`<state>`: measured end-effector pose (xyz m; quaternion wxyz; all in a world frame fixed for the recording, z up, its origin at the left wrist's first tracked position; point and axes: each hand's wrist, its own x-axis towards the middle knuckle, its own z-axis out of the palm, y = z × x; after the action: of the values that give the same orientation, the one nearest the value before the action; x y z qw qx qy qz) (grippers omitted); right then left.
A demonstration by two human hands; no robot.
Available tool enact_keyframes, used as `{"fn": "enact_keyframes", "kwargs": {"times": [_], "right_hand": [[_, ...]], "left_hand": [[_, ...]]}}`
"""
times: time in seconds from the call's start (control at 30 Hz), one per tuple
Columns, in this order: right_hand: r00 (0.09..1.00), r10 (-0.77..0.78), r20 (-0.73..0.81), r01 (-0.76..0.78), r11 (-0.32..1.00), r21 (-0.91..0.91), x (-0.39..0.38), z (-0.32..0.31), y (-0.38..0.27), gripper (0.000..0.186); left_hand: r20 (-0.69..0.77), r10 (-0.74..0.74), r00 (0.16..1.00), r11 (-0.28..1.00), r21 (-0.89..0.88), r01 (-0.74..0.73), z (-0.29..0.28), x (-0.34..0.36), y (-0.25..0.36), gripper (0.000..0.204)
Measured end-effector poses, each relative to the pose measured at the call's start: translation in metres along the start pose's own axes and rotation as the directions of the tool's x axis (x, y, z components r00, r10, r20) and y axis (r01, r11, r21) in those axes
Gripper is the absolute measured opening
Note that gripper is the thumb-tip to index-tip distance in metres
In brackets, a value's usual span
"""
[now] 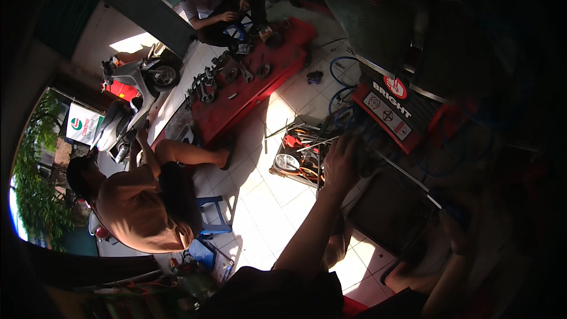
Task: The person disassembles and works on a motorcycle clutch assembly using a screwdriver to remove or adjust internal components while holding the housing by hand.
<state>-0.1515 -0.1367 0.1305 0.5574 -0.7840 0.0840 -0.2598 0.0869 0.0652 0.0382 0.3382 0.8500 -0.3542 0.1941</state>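
Observation:
Right of centre, my left hand is raised with its fingers curled round a dark, rounded part; shadow hides what kind it is. A long screwdriver with a thin metal shaft slants between my two hands, its tip end at the dark part. My right hand, deep in shadow, closes on the blue handle. Just left of my left hand, an open tool tray sits on the tiles, full of hand tools and red-handled pieces. Beneath my hands lies a dark shallow pan.
A red-black stand with coiled blue hose rises ahead. A long red mat bears many metal parts. One person sits at left by a blue stool and a scooter; another person sits at the far end.

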Motion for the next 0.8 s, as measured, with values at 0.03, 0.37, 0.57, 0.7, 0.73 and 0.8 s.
{"fn": "enact_keyframes", "kwargs": {"times": [0.03,0.37,0.57,0.7,0.73,0.8], "right_hand": [[1.000,-0.011,0.004,0.011,1.000,-0.008,0.001,0.002,0.000,0.047],[0.985,-0.066,0.159,0.142,0.836,-0.531,0.014,-0.002,-0.037,0.014],[0.969,-0.118,0.219,0.247,0.571,-0.783,0.018,-0.003,-0.069,0.023],[0.987,0.093,0.132,0.009,0.787,-0.617,0.018,0.005,-0.049,0.016],[0.946,0.314,0.083,-0.255,0.877,-0.407,0.020,0.000,-0.047,0.017],[0.980,0.200,0.000,-0.178,0.873,-0.453,0.016,-0.003,-0.035,0.016]], "left_hand": [[0.019,-0.008,1.000,1.000,-0.008,0.009,0.000,0.000,0.002,0.054],[0.001,0.008,1.000,0.996,-0.092,-0.008,-0.005,0.002,0.007,0.055],[0.090,0.062,0.994,0.995,-0.088,-0.054,0.019,0.008,0.021,0.039],[0.182,0.106,0.978,0.994,-0.058,-0.096,0.025,-0.017,-0.001,0.041],[0.193,0.171,0.966,0.985,-0.014,-0.172,0.022,-0.013,-0.001,0.042],[0.234,0.147,0.961,0.989,-0.021,-0.146,0.022,-0.012,0.008,0.042]]}}
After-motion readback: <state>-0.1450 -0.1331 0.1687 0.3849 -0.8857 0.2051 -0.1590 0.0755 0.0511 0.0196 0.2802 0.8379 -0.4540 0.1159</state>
